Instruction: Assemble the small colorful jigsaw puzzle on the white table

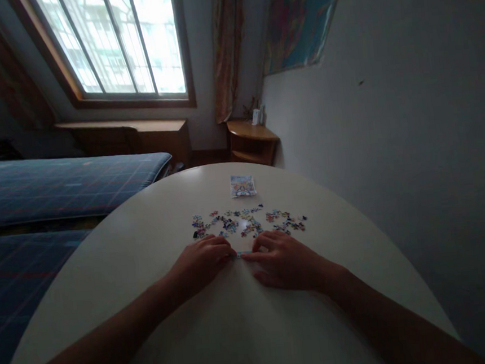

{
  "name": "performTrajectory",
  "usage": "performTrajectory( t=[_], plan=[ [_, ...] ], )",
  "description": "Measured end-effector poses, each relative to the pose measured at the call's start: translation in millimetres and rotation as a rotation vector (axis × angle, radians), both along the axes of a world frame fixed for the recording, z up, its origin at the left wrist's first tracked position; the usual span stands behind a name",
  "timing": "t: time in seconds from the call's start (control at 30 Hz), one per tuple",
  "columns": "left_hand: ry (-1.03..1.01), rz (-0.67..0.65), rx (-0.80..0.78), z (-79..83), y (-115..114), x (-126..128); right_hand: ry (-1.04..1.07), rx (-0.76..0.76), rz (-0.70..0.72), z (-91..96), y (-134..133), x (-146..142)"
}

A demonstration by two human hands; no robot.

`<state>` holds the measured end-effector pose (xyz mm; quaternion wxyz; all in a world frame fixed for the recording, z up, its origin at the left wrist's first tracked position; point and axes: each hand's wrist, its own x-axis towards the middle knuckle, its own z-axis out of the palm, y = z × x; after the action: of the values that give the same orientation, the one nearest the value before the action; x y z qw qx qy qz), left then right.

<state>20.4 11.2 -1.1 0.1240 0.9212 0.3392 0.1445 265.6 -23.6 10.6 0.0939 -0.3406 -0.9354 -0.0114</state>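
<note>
On the white round table, my left hand (207,259) and my right hand (287,260) come close together over a short strip of light-blue jigsaw puzzle pieces (239,255). The left fingertips are pinched at the strip's left end. From the other side, my right hand presses its thumb and bent fingers to the strip's right part, partly covering it. Just beyond both hands lie many loose jigsaw pieces (229,224) in mixed colours, spread in a band. Behind them is a small picture card (243,186) showing a colourful design.
The round table (176,199) has its curved far edge near a wooden corner shelf (250,130). A bed with a blue plaid cover (55,181) stands at the left, and a bare wall (391,135) rises at the right.
</note>
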Motion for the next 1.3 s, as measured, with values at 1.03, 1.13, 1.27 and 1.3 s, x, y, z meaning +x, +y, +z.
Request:
performTrajectory(
  t=[1.03, 1.13, 1.27, 1.3],
  plan=[
    [-0.108, -0.148, 0.152, -9.4, -9, 10, 0.119, -0.274, -0.27, 22.5, 6, 40],
    [-0.054, -0.238, 0.102, -7.4, -15, 13, 0.129, -0.309, -0.301, 19.6, 6, 37],
    [0.001, -0.304, 0.054, -6.1, -17, 14, 0.176, -0.324, -0.327, 13.1, 6, 31],
    [0.004, -0.302, 0.053, -6.3, -17, 13, 0.184, -0.327, -0.322, 11.5, 6, 30]
  ],
)
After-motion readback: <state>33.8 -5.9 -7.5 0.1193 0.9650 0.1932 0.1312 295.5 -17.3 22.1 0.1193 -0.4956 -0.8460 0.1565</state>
